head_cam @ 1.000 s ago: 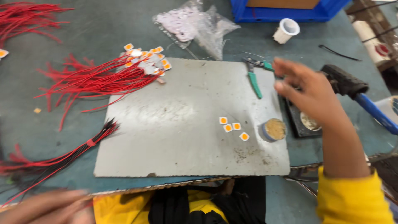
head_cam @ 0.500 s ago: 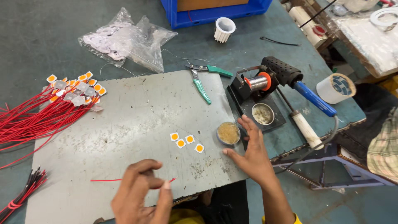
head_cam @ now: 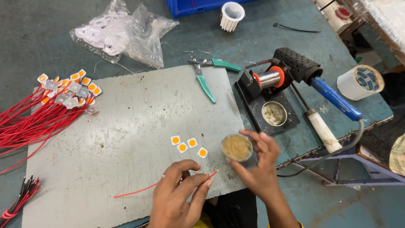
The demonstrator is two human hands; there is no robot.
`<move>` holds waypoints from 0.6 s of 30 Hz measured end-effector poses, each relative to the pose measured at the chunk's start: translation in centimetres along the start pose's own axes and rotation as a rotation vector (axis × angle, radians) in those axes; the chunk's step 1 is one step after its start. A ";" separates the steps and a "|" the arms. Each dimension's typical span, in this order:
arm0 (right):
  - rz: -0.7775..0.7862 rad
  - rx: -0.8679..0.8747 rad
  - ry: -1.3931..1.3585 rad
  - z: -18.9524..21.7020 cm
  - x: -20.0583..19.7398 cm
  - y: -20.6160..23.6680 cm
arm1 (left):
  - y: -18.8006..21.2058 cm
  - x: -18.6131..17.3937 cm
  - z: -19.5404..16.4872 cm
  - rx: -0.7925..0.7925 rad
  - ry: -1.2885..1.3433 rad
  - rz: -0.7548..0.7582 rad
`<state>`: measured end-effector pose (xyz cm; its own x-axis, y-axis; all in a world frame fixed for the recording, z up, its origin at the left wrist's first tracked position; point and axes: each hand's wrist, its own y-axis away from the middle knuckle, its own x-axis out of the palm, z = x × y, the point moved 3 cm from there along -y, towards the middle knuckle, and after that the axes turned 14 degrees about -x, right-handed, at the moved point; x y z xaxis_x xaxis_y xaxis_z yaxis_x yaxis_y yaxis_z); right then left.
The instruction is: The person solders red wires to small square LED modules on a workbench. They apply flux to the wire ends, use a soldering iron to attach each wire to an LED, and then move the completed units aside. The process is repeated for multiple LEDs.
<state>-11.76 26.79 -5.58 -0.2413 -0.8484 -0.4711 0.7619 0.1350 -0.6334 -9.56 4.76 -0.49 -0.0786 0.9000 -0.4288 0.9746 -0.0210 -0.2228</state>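
Observation:
My left hand (head_cam: pixel 179 196) pinches a thin red wire (head_cam: pixel 139 191) near its stripped tip, which points toward a small round tin of brownish paste (head_cam: pixel 236 147). My right hand (head_cam: pixel 258 166) grips that tin by its rim, at the near right edge of a grey work board (head_cam: pixel 126 131). Several small square chips with orange centres (head_cam: pixel 188 146) lie on the board just left of the tin.
A soldering iron with a blue handle (head_cam: pixel 333 98) rests in its black stand (head_cam: pixel 270 97) with a solder spool. Green-handled pliers (head_cam: pixel 206 78), a clear plastic bag (head_cam: pixel 122 36), bundles of red wires with chips (head_cam: pixel 46 109), a tape roll (head_cam: pixel 360 82) and a white cup (head_cam: pixel 231 15) surround the board.
My right hand came back from the stand area and closed on the paste tin. My left hand rose into view, picked up a red wire and brought its tip near the tin.

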 end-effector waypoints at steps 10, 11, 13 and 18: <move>-0.010 -0.161 -0.233 3.7 0.8 1.2 | -0.2 -0.4 -0.7 -0.010 -0.015 0.041; -0.009 -0.163 -0.238 3.8 0.9 1.2 | -0.1 -0.5 -0.7 0.003 -0.013 0.032; -0.008 -0.168 -0.244 4.0 0.9 1.1 | 0.0 -0.7 -0.7 0.016 -0.004 0.022; -0.016 -0.147 -0.254 4.0 0.9 1.5 | 0.3 -1.0 -0.4 -0.014 -0.008 0.049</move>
<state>-8.41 24.23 -4.54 -0.0800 -0.9496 -0.3030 0.6597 0.1774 -0.7303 -9.14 4.05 0.24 -0.0318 0.8947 -0.4456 0.9802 -0.0593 -0.1890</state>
